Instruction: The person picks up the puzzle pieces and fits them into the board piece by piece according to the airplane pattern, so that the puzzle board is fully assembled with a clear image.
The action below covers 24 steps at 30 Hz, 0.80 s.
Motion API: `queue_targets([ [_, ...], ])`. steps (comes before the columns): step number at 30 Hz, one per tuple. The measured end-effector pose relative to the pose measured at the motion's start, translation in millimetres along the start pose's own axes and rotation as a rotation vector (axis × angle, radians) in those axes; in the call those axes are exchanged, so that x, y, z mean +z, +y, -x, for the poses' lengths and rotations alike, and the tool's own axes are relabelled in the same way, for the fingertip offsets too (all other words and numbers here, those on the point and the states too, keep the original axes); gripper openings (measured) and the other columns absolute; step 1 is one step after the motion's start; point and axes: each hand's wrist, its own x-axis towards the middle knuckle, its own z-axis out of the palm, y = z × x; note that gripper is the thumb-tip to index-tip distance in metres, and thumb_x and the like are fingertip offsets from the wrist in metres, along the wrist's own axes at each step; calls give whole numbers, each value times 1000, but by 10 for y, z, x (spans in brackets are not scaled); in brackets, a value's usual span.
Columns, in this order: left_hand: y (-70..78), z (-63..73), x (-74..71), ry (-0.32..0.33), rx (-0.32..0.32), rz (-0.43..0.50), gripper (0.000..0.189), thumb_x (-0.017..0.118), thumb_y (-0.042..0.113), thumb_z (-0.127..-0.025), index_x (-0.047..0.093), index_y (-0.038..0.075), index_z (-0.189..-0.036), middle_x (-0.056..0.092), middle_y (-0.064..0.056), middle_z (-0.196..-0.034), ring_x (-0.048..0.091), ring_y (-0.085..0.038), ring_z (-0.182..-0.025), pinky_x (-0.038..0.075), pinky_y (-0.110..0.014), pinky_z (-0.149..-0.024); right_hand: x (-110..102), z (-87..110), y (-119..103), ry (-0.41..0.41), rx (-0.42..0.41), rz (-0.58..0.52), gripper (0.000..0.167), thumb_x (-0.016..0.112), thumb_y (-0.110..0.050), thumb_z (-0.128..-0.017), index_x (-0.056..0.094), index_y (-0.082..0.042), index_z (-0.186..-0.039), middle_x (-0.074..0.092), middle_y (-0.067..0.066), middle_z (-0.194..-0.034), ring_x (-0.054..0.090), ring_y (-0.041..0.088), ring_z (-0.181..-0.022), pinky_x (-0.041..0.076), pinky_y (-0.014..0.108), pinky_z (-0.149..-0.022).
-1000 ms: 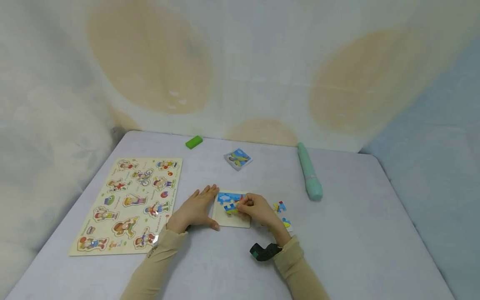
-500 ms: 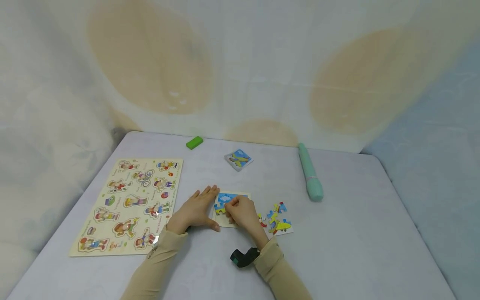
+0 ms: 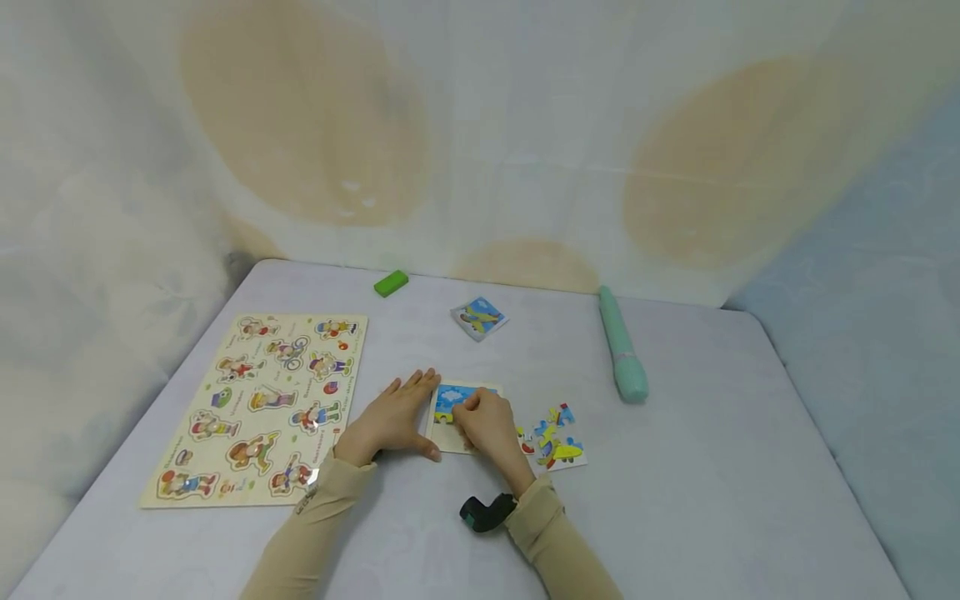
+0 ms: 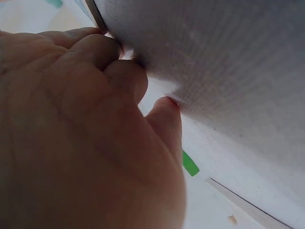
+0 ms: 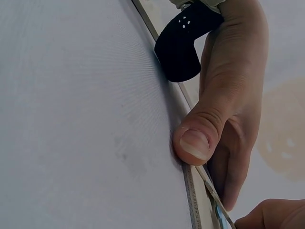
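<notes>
well left of the puzzle tray (image 3: 448, 437) on the worktop (image 3: 712, 467) lies a cream picture board (image 3: 300, 392) with cartoon sports figures; its printed words are too small to read surely. a green block (image 3: 392, 283) sits behind and left of the tray. the left hand (image 3: 390, 425), fingers straight and spread, touches the tray's left edge, gripping nothing. the cream tray holds sky-blue pieces with white cloud along its far side, its lower left bare. the right hand (image 3: 487, 429), over the tray's right half, has fingers curled and pinches 1 thin blue-and-yellow puzzle piece (image 3: 444, 418). behind the tray lies a blue-and-yellow picture card (image 3: 480, 318); right of it, overlapping loose pieces (image 3: 567, 452), red, yellow and blue; farther right and behind, a mint-green tapered object (image 3: 622, 354).
</notes>
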Motion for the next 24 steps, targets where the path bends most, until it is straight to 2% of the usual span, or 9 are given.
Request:
queue_targets([
  [8, 8, 1, 5, -1, -3, -7, 118, 88, 47, -61, 27, 1, -152, 24, -15, -160, 18, -33, -150, 14, -55, -122, 40, -7, 7, 62, -33, 94, 8, 61, -11, -80, 59, -6, -75, 56, 0, -56, 43, 4, -35, 32, 15, -38],
  [17, 12, 4, 3, 4, -2, -8, 118, 88, 46, -61, 27, 1, -152, 24, -16, -160, 19, -34, -150, 15, -55, -122, 75, -7, 13, 114, -89, 142, 14, 65, -9, -79, 57, -8, -68, 56, 0, -57, 45, 8, -44, 32, 18, -42],
  [24, 3, 1, 3, 8, 10, -12, 117, 88, 46, -61, 28, 1, -151, 25, -15, -160, 19, -34, -150, 16, -57, -121, 89, -10, 10, 99, -76, 155, 28, 73, -24, -84, 55, -10, -68, 53, -1, -58, 46, 10, -51, 32, 19, -43],
])
